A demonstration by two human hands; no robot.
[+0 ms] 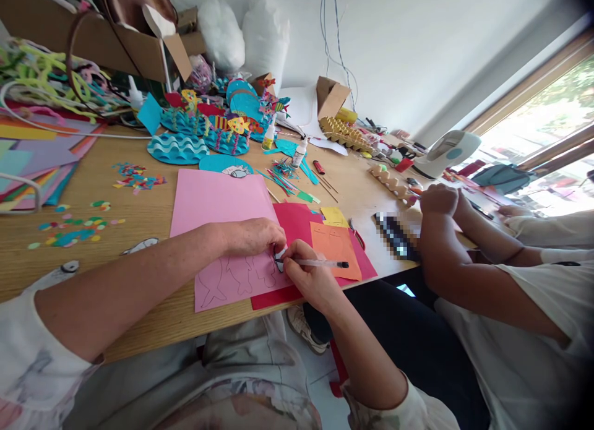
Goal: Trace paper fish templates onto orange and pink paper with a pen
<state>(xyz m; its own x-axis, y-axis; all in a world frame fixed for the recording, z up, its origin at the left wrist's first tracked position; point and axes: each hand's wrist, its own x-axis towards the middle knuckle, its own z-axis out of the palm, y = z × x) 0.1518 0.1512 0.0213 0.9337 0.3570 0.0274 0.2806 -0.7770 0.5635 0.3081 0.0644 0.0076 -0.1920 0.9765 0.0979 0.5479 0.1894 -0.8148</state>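
Observation:
My right hand (312, 280) grips a clear-barrelled pen (327, 263) with a black end, its tip side toward the left. Beside it, the curled fingers of my left hand (260, 237) hold down a small white paper cutout (279, 258) at the right edge of a pink sheet (218, 201). Fish-like outlines are drawn along the pink sheet's lower part, some partly behind my left forearm. Under the pink sheet lies a red sheet (292, 216). On the red sheet rest an orange piece (341, 247) with drawn lines and a yellow piece (334, 216).
White fish cutouts (143, 245) lie left of my forearm. Scissors (356, 233) sit right of the orange piece. Colourful confetti (77, 232), blue wave crafts (179, 147) and glue bottles (299, 151) stand farther back. A co-worker's arms (445, 257) reach over the table at right, near a phone-like dark object (394, 237).

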